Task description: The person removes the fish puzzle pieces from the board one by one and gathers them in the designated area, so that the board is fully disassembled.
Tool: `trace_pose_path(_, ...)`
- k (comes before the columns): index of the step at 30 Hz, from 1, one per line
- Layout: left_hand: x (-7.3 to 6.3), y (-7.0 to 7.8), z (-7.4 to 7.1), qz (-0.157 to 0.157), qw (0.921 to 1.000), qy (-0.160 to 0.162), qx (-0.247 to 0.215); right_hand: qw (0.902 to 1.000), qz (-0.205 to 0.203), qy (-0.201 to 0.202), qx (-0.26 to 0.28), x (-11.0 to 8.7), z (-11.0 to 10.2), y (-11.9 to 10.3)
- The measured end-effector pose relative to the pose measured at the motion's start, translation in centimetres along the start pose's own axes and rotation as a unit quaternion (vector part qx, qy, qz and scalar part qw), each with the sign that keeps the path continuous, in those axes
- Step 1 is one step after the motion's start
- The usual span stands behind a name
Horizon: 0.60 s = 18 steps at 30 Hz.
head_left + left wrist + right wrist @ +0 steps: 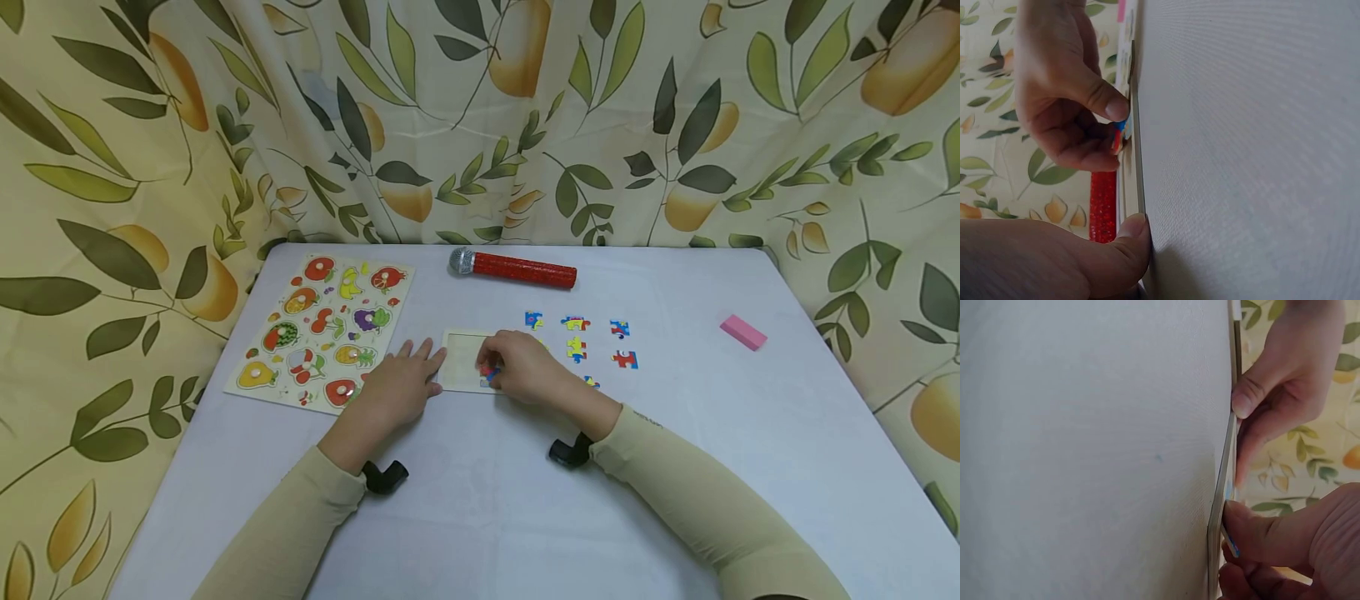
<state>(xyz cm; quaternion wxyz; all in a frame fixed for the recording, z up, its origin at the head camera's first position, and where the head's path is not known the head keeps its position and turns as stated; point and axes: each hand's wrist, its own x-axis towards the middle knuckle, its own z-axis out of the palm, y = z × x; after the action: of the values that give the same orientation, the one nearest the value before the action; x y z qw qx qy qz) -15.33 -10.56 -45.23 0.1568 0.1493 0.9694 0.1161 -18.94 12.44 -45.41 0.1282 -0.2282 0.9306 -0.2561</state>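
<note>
Puzzle tray [459, 360] between fruit board [322, 332], loose pieces [576, 347].

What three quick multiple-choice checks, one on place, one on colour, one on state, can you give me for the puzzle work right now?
1. Where does the microphone lie?
A. beyond the puzzle tray
B. on the fruit board
C. at the near table edge

2. What colour is the block at the right?
A. green
B. pink
C. black

3. What is the right hand doing?
A. resting flat, holding nothing
B. lifting the microphone
C. pinching a puzzle piece at the tray

Answers: 1 A, it lies behind the puzzle tray. 2 B, plainly pink. 3 C, fingers curl on a puzzle piece.
</note>
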Motion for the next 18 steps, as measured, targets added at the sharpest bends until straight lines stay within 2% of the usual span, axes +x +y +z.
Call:
trace_pose_path(16,0.07,0.05,0.18,-0.001,0.9999,0.0,0.014,0.999,-0.035,0.026,0.006,-0.51,-0.01,-0.21)
trace_pose_path(18,0.08,0.05,0.17,0.0,0.9999,0.0,0.013,0.9992,-0.029,0.022,0.015,-0.52,0.02,-0.14)
